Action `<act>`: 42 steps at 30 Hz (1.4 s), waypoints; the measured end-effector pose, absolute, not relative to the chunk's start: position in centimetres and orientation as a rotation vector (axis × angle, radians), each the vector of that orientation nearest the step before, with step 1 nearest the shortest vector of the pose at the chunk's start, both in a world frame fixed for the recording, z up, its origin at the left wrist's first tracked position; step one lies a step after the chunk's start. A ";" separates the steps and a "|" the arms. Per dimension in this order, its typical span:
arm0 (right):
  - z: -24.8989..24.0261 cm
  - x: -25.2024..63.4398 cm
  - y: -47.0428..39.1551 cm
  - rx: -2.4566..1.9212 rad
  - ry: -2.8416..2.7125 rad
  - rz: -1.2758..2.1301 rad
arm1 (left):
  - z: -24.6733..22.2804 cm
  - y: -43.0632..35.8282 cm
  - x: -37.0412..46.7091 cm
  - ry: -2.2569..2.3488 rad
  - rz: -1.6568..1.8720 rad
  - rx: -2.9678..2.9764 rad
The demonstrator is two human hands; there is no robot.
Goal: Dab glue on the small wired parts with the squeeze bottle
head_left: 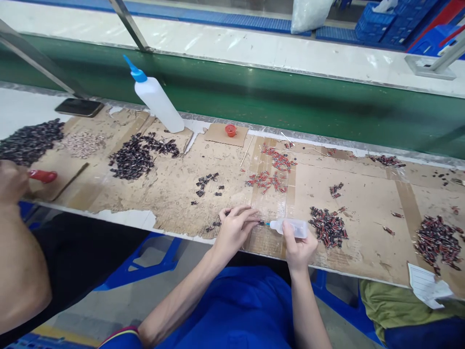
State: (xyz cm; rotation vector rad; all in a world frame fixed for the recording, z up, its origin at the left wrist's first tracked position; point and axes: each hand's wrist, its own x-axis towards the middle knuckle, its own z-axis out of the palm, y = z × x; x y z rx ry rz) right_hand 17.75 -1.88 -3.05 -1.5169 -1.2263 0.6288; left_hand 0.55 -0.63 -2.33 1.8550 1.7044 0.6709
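Observation:
My right hand [301, 247] is closed around a small translucent squeeze bottle [296, 228], which lies nearly level with its blue needle tip pointing left. That tip meets a small black part [261, 223] pinched at the fingertips of my left hand [238, 225]. Just beyond my left hand lie several loose black parts [206, 182] on the cardboard. Small red parts [269, 180] are scattered ahead of my hands. To the right of the bottle is a pile of black-and-red parts [329, 227].
A tall white bottle with a blue nozzle [160, 104] stands at the back left, near a phone [79, 107]. A red cap [230, 130] sits on a cardboard piece. At far left, a co-worker's hand [12, 182] holds a red-handled tool [43, 176]. Behind runs a green belt [254, 92].

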 end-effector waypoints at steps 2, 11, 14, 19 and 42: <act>-3.2 17.8 -1.9 -1.526 -1.234 0.650 | -2.1 -0.7 0.6 1.700 0.664 1.879; -2.6 17.5 -1.6 -1.550 -1.334 0.587 | -2.0 -0.9 0.9 1.691 0.687 1.951; -2.7 17.5 -1.7 -1.555 -1.315 0.555 | -1.8 -1.0 1.0 1.693 0.685 1.959; -3.1 17.6 -2.0 -1.539 -1.228 0.580 | -1.7 -1.1 1.2 1.703 0.707 1.984; -3.1 17.5 -1.7 -1.558 -1.186 0.654 | -2.0 -1.3 1.1 1.687 0.776 2.076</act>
